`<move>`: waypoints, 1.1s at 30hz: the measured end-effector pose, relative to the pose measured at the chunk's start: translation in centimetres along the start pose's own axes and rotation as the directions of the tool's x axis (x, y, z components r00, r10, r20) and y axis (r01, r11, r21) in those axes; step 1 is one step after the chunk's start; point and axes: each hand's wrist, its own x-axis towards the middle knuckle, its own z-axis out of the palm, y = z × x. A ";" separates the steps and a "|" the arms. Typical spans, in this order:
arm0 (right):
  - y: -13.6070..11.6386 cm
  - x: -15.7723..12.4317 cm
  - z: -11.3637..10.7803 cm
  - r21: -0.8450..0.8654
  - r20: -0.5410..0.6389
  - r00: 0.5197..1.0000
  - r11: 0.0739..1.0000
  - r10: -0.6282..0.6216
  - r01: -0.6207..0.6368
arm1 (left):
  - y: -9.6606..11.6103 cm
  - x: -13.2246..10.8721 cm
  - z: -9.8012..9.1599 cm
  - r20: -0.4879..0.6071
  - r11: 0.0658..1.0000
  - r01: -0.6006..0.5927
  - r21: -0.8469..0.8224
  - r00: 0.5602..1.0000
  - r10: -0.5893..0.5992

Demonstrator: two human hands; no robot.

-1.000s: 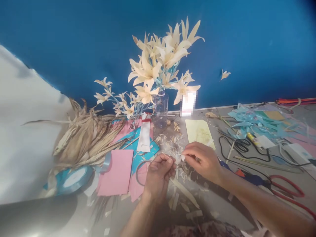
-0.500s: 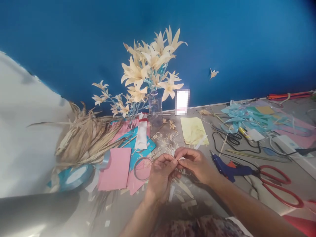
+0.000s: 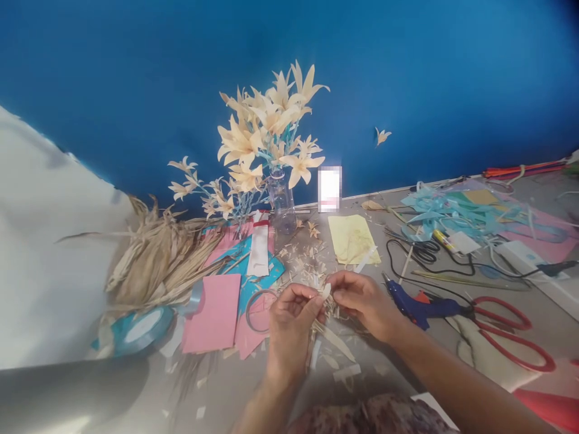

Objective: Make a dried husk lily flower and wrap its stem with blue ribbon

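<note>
My left hand (image 3: 294, 316) pinches a small cream husk petal (image 3: 326, 292) between thumb and forefinger, its pale tip standing up above the thumb. Close against the petal's right side is my right hand (image 3: 362, 299), fingers curled and pressed together; whether they grip its edge is hidden. Under both hands lie husk scraps (image 3: 337, 343), cut strips and slivers. Beyond them, husk flowers (image 3: 271, 114) with pale petals and blue stems stand in a clear plastic bottle (image 3: 283, 205).
Right of my hands lie a blue glue gun (image 3: 409, 304) with its cord and red-handled scissors (image 3: 511, 343). Pink paper (image 3: 212, 313), a tape ring (image 3: 248, 313) and blue ribbon (image 3: 145, 330) are left. Dried husks (image 3: 154, 253) sit behind; yellow paper (image 3: 355, 240) lies ahead.
The petal now shows upright above my left thumb. My right fingertips have shifted slightly right, apart from the left fingertips. The view has tilted and turned a little.
</note>
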 end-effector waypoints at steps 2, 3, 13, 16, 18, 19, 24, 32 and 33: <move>-0.1 -0.2 0.1 0.033 0.025 1.000 0.999 0.014 -0.015 | -0.1 -0.1 -0.2 0.007 0.999 -0.028 0.035 1.000 0.028; -0.2 -0.2 0.2 0.030 0.036 0.999 0.999 0.017 -0.018 | -0.2 -0.1 -0.3 0.019 0.998 -0.033 0.046 0.999 0.032; -1.1 -0.1 1.2 0.346 -0.016 0.988 0.928 0.154 -0.139 | -0.3 -0.1 -0.5 0.025 1.000 -0.007 0.001 1.000 0.007; -1.0 -0.2 1.5 0.399 -0.023 0.983 0.903 0.183 -0.159 | -0.6 0.0 -0.6 0.014 0.999 0.002 -0.048 1.000 -0.002; -0.9 -0.2 1.7 0.407 -0.033 0.980 0.898 0.196 -0.166 | -0.7 0.0 -0.4 0.005 0.996 0.043 -0.084 0.999 -0.043; -0.9 -0.2 1.9 0.403 -0.041 0.979 0.900 0.200 -0.167 | -0.7 0.0 -0.4 0.004 0.993 0.065 -0.098 0.998 -0.065; -0.5 -0.5 2.5 0.316 -0.102 0.983 0.942 0.154 -0.115 | -0.7 -0.1 0.0 0.020 0.987 0.118 -0.112 0.993 -0.116; -0.8 -0.8 1.3 0.024 -0.116 0.992 0.998 0.052 -0.050 | -0.2 0.0 -0.5 0.143 0.965 0.221 -0.143 0.969 -0.201; -0.9 -0.8 1.0 -0.004 -0.119 0.993 1.000 0.021 -0.022 | -0.2 0.0 -0.7 0.150 0.965 0.226 -0.133 0.967 -0.206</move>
